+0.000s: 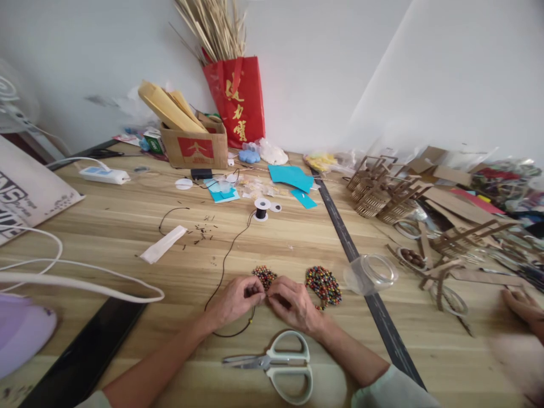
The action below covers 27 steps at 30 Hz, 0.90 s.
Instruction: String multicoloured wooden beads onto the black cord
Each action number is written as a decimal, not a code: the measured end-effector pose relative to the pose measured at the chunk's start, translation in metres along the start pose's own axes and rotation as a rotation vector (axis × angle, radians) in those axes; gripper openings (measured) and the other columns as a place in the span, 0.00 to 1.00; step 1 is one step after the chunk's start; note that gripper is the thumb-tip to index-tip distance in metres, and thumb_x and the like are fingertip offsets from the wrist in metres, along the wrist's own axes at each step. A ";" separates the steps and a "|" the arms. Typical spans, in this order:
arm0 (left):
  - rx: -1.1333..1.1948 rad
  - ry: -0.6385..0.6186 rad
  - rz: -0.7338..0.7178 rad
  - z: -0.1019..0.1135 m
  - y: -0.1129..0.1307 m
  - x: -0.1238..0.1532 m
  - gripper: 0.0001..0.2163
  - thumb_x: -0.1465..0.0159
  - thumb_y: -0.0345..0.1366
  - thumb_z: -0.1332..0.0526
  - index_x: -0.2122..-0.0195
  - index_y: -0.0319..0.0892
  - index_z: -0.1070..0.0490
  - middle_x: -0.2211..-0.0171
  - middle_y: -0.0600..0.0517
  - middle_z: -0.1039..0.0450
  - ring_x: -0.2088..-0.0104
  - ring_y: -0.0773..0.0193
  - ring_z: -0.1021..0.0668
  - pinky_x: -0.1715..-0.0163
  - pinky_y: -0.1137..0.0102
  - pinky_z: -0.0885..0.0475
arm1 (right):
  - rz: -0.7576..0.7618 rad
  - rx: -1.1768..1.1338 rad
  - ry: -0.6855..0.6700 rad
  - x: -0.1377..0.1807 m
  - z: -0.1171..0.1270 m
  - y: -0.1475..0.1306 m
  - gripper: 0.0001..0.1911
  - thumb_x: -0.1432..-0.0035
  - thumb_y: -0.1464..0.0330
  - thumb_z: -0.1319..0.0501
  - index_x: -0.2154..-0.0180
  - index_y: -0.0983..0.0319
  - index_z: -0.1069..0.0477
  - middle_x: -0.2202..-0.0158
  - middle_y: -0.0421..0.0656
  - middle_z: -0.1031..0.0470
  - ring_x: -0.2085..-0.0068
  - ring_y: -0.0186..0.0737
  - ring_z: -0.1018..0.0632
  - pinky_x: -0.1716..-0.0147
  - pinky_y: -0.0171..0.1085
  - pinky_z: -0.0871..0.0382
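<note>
Close together at the middle of the near table, the fingertips of my left hand (237, 299) and my right hand (296, 302) meet in a pinch. A thin black cord (226, 258) runs from a white-flanged spool (261, 211), passes under my left wrist and loops up to my left fingers. One small yellow bead (250, 321) sits on that loop. What my right fingertips pinch is too small to make out. Just behind the hands is a heap of multicoloured beads (264, 276), partly covered. Another pile of beads (323, 287) lies right of my right hand.
Scissors (276, 361) with white handles lie in front of my wrists. A white strip (164, 245) and dark scraps are at left, near a white cable (85, 280). Small woven baskets (374, 192) stand at right. Another person's hand (522, 309) is at the right edge.
</note>
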<state>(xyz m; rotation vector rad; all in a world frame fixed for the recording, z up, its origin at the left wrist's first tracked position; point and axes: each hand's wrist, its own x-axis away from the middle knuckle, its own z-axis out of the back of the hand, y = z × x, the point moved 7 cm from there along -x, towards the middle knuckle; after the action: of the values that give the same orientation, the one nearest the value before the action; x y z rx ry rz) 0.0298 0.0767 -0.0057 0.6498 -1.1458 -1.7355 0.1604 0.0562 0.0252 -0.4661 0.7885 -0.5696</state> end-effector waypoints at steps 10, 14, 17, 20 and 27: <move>-0.008 -0.014 0.016 0.001 0.007 0.001 0.06 0.42 0.36 0.41 0.74 0.40 0.32 0.78 0.56 0.34 0.75 0.67 0.34 0.72 0.73 0.38 | 0.010 0.015 -0.004 0.001 -0.002 0.000 0.04 0.36 0.75 0.45 0.63 0.61 0.33 0.68 0.45 0.26 0.66 0.38 0.25 0.67 0.34 0.30; -0.003 -0.014 0.021 0.000 0.006 0.000 0.06 0.42 0.36 0.41 0.74 0.40 0.32 0.78 0.56 0.35 0.75 0.67 0.34 0.73 0.74 0.38 | 0.001 0.032 -0.017 0.000 -0.002 -0.001 0.05 0.36 0.75 0.45 0.64 0.61 0.33 0.69 0.44 0.27 0.68 0.37 0.26 0.69 0.33 0.32; 0.004 -0.011 0.021 -0.001 0.004 0.000 0.06 0.43 0.36 0.41 0.74 0.40 0.32 0.78 0.56 0.35 0.75 0.67 0.34 0.74 0.74 0.38 | -0.009 0.033 -0.018 0.000 -0.002 0.000 0.05 0.36 0.74 0.45 0.65 0.61 0.33 0.70 0.44 0.27 0.68 0.37 0.27 0.69 0.33 0.32; -0.004 -0.013 0.022 -0.002 0.004 0.000 0.06 0.43 0.36 0.41 0.74 0.40 0.32 0.77 0.55 0.35 0.75 0.67 0.34 0.74 0.74 0.38 | -0.016 0.034 -0.018 0.000 -0.002 0.000 0.05 0.36 0.74 0.45 0.65 0.61 0.33 0.70 0.44 0.27 0.68 0.37 0.27 0.69 0.33 0.32; -0.042 -0.010 0.027 -0.002 0.003 0.001 0.05 0.43 0.34 0.41 0.74 0.40 0.32 0.78 0.56 0.34 0.75 0.67 0.33 0.73 0.74 0.39 | -0.019 0.028 -0.027 0.001 -0.003 0.001 0.04 0.37 0.74 0.43 0.65 0.61 0.32 0.70 0.43 0.27 0.69 0.37 0.27 0.71 0.33 0.34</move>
<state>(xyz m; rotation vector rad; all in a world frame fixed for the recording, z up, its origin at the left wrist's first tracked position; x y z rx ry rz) 0.0326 0.0746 -0.0036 0.5981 -1.1179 -1.7371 0.1590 0.0558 0.0223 -0.4552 0.7500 -0.5904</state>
